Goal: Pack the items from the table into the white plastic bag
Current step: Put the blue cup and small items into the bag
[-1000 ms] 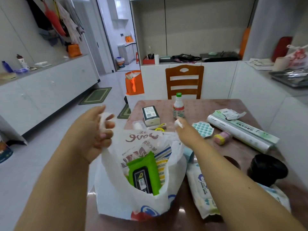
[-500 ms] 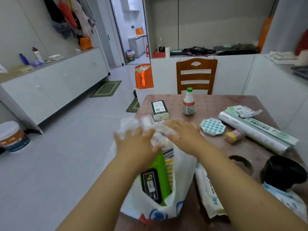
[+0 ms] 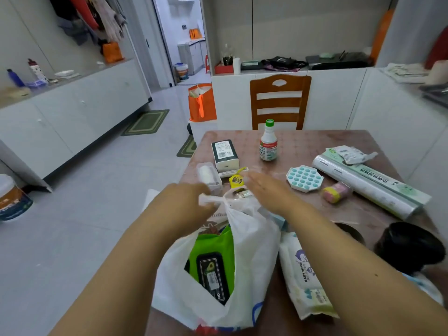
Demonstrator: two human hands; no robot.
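Observation:
The white plastic bag (image 3: 257, 248) stands at the near left edge of the brown table (image 3: 315, 141), with a green wipes pack (image 3: 214, 258) showing in its mouth. My left hand (image 3: 184, 207) grips the bag's handles, bunched together at the top. My right hand (image 3: 269, 192) hovers just beyond the handles with its fingers stretched out and nothing in it, close to a small yellow packet (image 3: 236, 179). A baby wipes pack (image 3: 303, 275) lies to the right of the bag, under my right forearm.
On the table lie a black-and-white box (image 3: 224, 155), a clear case (image 3: 208, 175), a green-capped bottle (image 3: 268, 141), a teal bubble toy (image 3: 304, 178), a pink roll (image 3: 335, 192), a film roll (image 3: 363, 187) and a black round object (image 3: 409, 246). A wooden chair (image 3: 280, 100) stands behind.
My hands came together from either side of the bag's mouth. The two handles are now gathered in my left hand, and my right hand has let go and opened.

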